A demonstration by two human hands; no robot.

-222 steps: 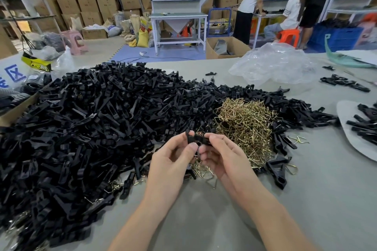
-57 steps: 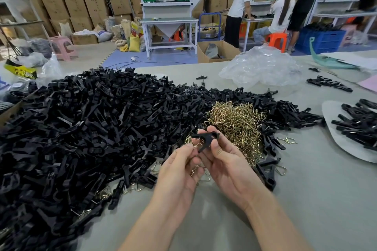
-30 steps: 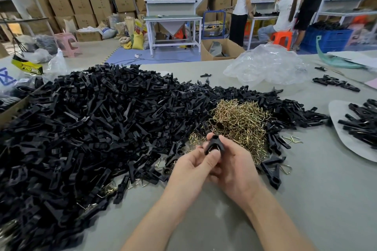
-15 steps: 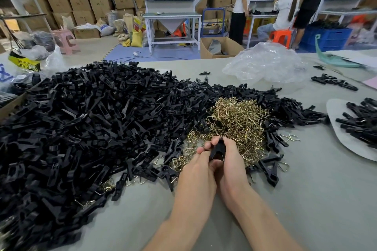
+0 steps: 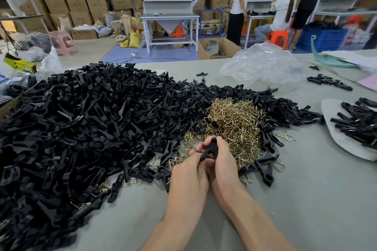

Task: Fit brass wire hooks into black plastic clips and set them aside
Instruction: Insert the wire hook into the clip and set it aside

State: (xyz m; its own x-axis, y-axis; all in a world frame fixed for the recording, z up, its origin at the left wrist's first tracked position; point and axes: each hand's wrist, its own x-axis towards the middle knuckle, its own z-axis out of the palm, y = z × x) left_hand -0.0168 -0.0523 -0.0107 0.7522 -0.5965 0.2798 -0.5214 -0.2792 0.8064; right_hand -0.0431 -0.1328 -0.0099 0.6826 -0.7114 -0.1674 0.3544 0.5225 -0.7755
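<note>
Two hands, our left hand (image 5: 188, 173) and right hand (image 5: 223, 167), pinch one black clip (image 5: 211, 147). Bare surface (image 5: 306, 199) opens at four o'clock; the clip pile (image 5: 81, 128) crowds nine.

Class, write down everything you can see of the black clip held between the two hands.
The black clip looks like matte moulded plastic, narrow and elongated, tilted with its upper end pointing away. Only its top shows; fingers hide the rest. The left hand and right hand both grip it in front of the brass hook pile. Whether a hook is fitted cannot be told.
</note>
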